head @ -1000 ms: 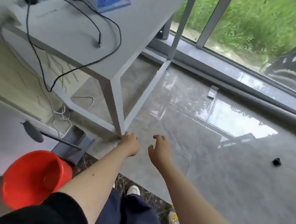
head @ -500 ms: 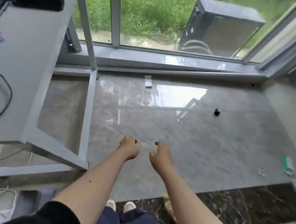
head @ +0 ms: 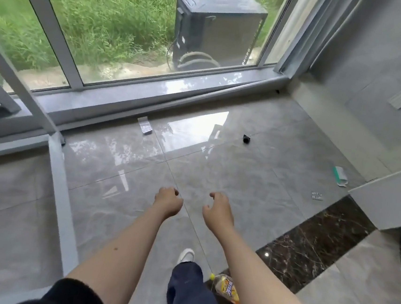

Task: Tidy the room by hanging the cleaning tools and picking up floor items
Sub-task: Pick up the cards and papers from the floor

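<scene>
1. The view has swung right since a second ago; the white desk top, the red bucket and the dustpan beside it have gone out of sight, and only the desk frame (head: 57, 175) remains at the left; the floor litter now fills the scene, which suggests the picking-up step is beginning, not the hanging of tools.
2. The left hand (head: 167, 202) and the right hand (head: 218, 208) are held out low over the grey tiles, near each other but apart, much as they were before; the fingers of each hang loosely curled and hold nothing.
3. Floor items in view: a small white packet (head: 145, 126) far left, just beside the window sill (head: 131, 96); a small black object (head: 246, 139) far centre; a green and white wrapper (head: 340, 175) at the right, near the wall; a small clear blister strip (head: 317, 196) just nearer than it; a yellow snack bag (head: 226, 289) very near, by the person's shoe (head: 186, 255).
4. No cleaning tool shows now; every item lies untouched, well apart from the hands except the snack bag, which seems the closest first pick.
</scene>
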### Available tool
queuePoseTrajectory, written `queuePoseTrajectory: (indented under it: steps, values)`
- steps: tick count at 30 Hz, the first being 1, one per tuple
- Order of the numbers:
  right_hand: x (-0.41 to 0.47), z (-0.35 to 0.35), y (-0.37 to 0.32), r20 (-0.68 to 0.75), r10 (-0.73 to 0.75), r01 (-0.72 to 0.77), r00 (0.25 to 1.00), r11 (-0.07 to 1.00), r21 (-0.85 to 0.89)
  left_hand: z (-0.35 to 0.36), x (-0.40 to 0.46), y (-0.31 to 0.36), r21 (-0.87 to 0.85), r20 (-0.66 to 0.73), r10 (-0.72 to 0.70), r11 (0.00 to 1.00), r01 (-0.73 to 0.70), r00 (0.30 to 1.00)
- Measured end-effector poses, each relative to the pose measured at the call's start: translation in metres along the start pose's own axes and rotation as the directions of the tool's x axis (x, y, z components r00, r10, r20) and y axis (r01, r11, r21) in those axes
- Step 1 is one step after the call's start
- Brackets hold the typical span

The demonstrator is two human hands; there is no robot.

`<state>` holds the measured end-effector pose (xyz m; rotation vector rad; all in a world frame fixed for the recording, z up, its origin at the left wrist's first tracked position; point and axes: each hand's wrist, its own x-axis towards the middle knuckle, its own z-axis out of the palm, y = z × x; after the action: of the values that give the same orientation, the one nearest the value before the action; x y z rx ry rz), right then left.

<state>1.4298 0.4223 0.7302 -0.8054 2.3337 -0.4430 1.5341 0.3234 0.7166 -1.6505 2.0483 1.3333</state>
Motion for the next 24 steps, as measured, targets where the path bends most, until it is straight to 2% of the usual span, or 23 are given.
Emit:
queuePoseTrajectory:
  steps: [7,12,24]
  values:
    - [0.085,-0.049,-0.008,-0.009,0.059,-0.059,0.998,0.998,0.030,-0.019,0.065,0.067,0.055,0.000,0.013,0.998,-0.013,1.000]
    - [0.147,-0.077,-0.032,0.011,0.036,-0.036,0.999,0.999,0.035,-0.042,0.106,0.104,0.042,-0.023,0.012,0.999,-0.011,1.000]
    - [0.277,-0.074,-0.143,0.107,-0.053,0.054,0.993,0.999,-0.007,-0.141,0.224,0.109,-0.039,-0.063,-0.067,0.997,0.065,0.996]
